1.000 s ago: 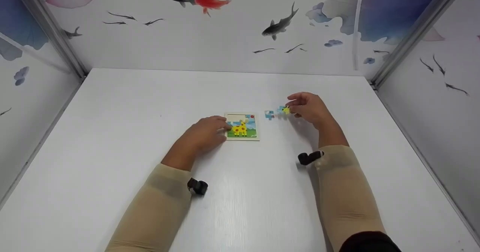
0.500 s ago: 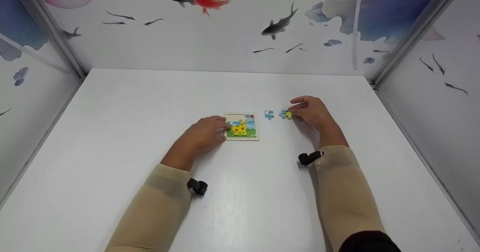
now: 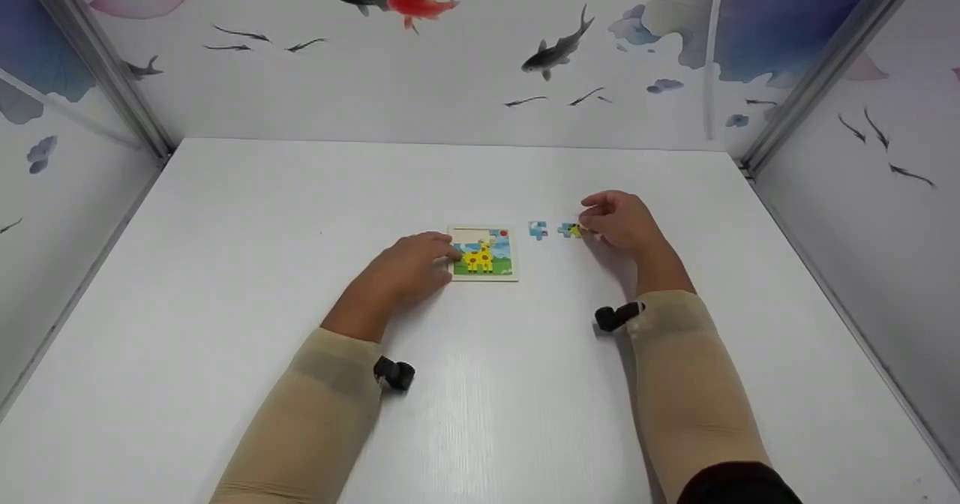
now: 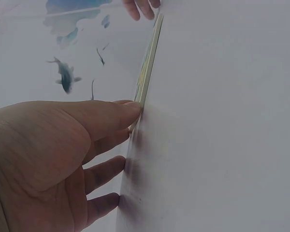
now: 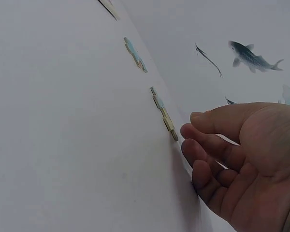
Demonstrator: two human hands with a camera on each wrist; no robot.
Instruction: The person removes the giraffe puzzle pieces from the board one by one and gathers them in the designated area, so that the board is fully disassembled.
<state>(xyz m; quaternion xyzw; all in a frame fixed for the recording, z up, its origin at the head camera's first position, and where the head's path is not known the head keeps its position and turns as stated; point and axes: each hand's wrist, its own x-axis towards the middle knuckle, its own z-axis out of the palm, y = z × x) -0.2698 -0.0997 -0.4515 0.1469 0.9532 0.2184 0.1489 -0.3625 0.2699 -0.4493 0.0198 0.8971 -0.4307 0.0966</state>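
Note:
A square wooden puzzle board (image 3: pixel 487 278) with a yellow giraffe picture lies on the white table; its upper left shows bare wood. My left hand (image 3: pixel 405 271) touches its left edge, thumb and fingers extended; in the left wrist view the thumb of this hand (image 4: pixel 58 154) meets the board's edge (image 4: pixel 152 63). Right of the board is a blue puzzle piece (image 3: pixel 538 229), and beyond it a blue and yellow piece (image 3: pixel 571 230). My right hand (image 3: pixel 622 223) hovers beside that piece, fingers loosely bent, and a gap separates them in the right wrist view (image 5: pixel 164 113).
White walls with painted fish (image 3: pixel 556 54) and metal corner posts (image 3: pixel 832 76) stand around the table (image 3: pixel 480 399) at the back and sides. Each forearm wears a beige sleeve (image 3: pixel 690 369) and a small black camera (image 3: pixel 394 373).
The blue and yellow piece has come down flat onto the table, and my right hand has let go of it, shifting slightly right. My left hand and the board have stayed still.

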